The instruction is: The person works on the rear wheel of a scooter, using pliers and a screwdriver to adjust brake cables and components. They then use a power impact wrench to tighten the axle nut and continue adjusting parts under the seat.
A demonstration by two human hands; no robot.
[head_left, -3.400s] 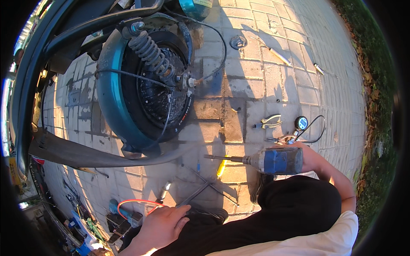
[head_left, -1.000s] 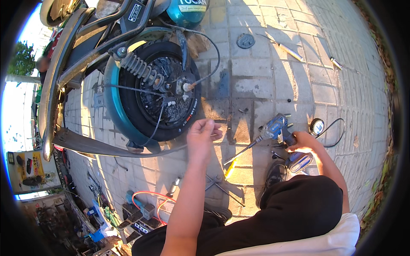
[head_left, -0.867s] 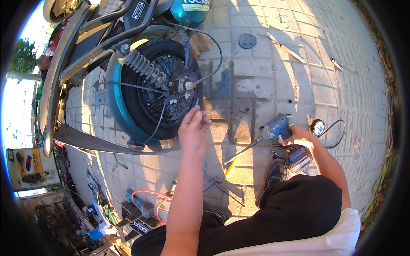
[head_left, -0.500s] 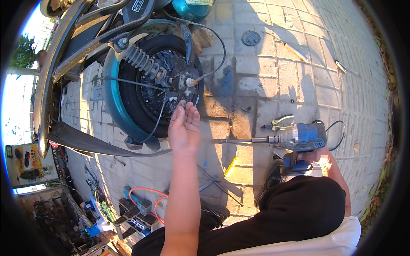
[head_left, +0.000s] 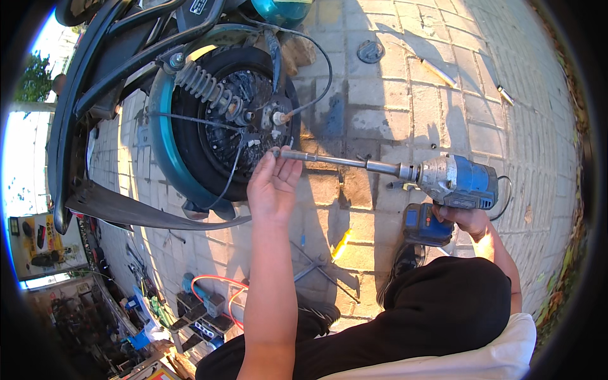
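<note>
My right hand (head_left: 465,218) grips the handle of a blue and grey cordless impact wrench (head_left: 453,180), its battery hanging below. The wrench's long extension with a socket (head_left: 297,154) points left, and the socket's end meets my left fingertips. My left hand (head_left: 275,180), palm up, pinches a small dark metal piece (head_left: 275,152) there; the fingers partly hide it, so its exact kind is unclear. Just beyond is the black wheel hub (head_left: 231,142) of a teal scooter, with a coil spring shock absorber (head_left: 204,87) and cables around it.
Crossed lug wrench (head_left: 316,266) and yellow-handled tool (head_left: 342,246) lie on the paving by my feet. Pliers (head_left: 399,185) lie partly hidden under the impact wrench. At lower left are a power tool (head_left: 201,297) and orange hose (head_left: 218,278). A teal fender (head_left: 166,145) curves round the tyre.
My right hand has raised and tilted the impact wrench, bringing its socket up to my left fingertips. My left hand stays nearly in place, still pinching the small dark piece.
</note>
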